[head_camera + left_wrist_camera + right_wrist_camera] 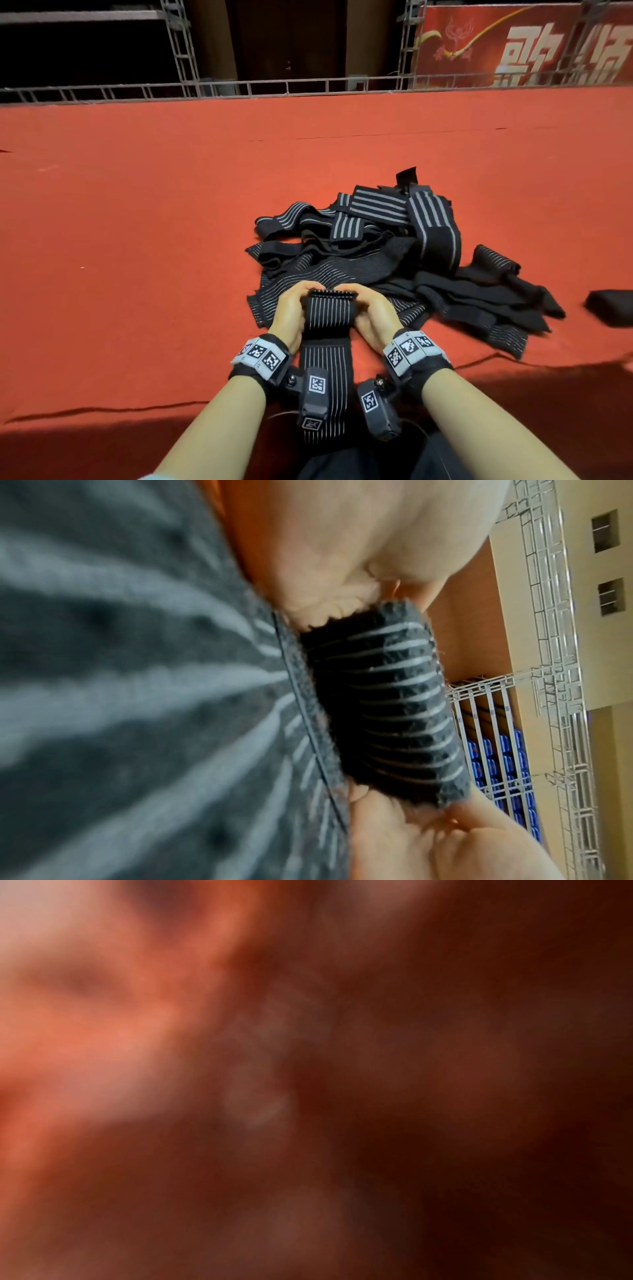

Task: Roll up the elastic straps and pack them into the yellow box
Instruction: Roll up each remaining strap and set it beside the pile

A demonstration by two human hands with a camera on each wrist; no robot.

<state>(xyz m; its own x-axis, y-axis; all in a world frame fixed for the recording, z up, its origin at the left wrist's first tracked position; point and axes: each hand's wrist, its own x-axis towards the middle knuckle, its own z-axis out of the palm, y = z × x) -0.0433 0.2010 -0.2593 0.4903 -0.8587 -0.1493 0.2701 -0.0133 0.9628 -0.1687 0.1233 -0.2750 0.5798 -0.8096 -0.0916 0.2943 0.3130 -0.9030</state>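
Observation:
A black elastic strap with thin grey stripes (329, 315) is partly rolled at its far end, and its loose tail (323, 383) runs back between my wrists. My left hand (293, 313) grips the roll's left end and my right hand (371, 317) grips its right end, fingers curled over the top. In the left wrist view the roll (394, 710) sits close up between both hands, with the flat tail (137, 696) blurred beside it. The right wrist view is a reddish blur. No yellow box is in view.
A tangled pile of black striped straps (394, 246) lies on the red cloth (137, 222) just beyond my hands. A rolled strap (495, 258) and a dark object (611, 306) sit to the right. Metal truss railing (308, 87) borders the far edge.

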